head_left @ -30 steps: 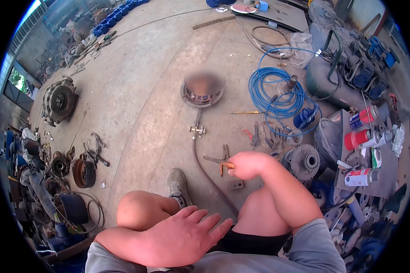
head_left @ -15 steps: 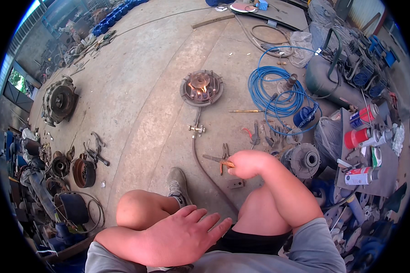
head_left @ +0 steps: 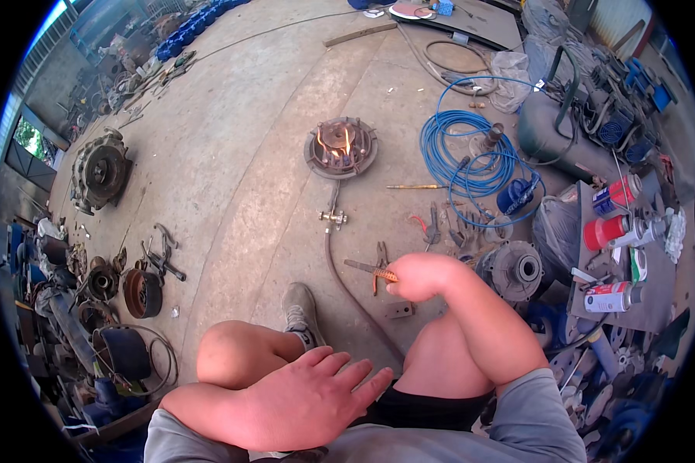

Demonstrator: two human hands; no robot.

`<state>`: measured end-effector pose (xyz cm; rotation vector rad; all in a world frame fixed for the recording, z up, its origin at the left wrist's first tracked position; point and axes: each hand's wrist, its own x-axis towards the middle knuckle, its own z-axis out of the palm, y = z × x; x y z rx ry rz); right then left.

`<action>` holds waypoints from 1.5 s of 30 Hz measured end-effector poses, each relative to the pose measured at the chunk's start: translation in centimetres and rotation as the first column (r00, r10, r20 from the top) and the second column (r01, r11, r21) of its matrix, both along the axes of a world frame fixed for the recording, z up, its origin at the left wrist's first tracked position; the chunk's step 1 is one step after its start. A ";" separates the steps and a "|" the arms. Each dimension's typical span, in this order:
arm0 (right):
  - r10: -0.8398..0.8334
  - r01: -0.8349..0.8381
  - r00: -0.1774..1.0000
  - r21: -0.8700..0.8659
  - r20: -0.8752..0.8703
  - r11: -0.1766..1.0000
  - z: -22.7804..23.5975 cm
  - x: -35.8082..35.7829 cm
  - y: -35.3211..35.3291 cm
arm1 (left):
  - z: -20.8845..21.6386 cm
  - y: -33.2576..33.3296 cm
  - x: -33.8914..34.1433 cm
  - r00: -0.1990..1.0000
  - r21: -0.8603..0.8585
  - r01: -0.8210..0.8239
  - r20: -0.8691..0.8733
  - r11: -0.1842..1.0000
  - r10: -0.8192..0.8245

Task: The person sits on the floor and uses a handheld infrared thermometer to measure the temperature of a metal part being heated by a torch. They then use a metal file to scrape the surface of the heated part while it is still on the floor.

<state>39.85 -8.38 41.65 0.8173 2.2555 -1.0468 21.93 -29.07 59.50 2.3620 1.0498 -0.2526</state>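
Observation:
My right hand [head_left: 423, 278] is closed around the orange ribbed handle [head_left: 386, 275] of a tool with a narrow grey blade [head_left: 359, 265]. The blade points left, over the concrete floor. Close behind it lie what look like pliers [head_left: 381, 253], partly hidden by the handle. My left hand [head_left: 316, 397] rests low in front of my body, palm down, fingers stretched out and holding nothing. Ahead, a round cast-iron gas burner [head_left: 341, 147] burns with orange flames around a dark round metal piece [head_left: 337, 137]. A brass valve [head_left: 333, 220] joins it to a brown hose [head_left: 346, 289].
A coiled blue hose [head_left: 440, 154], a brass rod [head_left: 411, 187], red-handled pliers [head_left: 432, 225] and a metal motor housing [head_left: 517, 272] lie to the right. Spray cans [head_left: 611, 298] stand on a board. Leftward sit a large round machine part [head_left: 100, 171] and a rusty drum [head_left: 142, 293].
The flames at the burner stand a little taller and have shifted shape. Both hands and the held tool stay practically where they were.

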 end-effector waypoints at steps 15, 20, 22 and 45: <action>0.030 -0.030 1.000 0.013 0.005 0.999 0.2 -0.2 -0.1 | -0.1 -0.3 -0.1 1.000 0.045 -0.008 0.024 0.999 0.007; 0.016 -0.016 1.000 0.006 -0.002 1.000 0.1 0.0 -0.2 | -0.5 -0.4 -0.3 0.996 0.132 -0.007 0.085 0.991 -0.005; 0.014 -0.014 1.000 0.006 0.001 1.000 0.4 0.0 -0.3 | -0.6 -0.4 -0.4 0.996 0.133 -0.003 0.086 0.991 -0.009; -0.002 0.002 1.000 0.025 -0.020 1.000 0.1 -0.2 -0.3 | 0.0 -0.2 -0.2 1.000 0.010 -0.014 0.017 1.000 0.014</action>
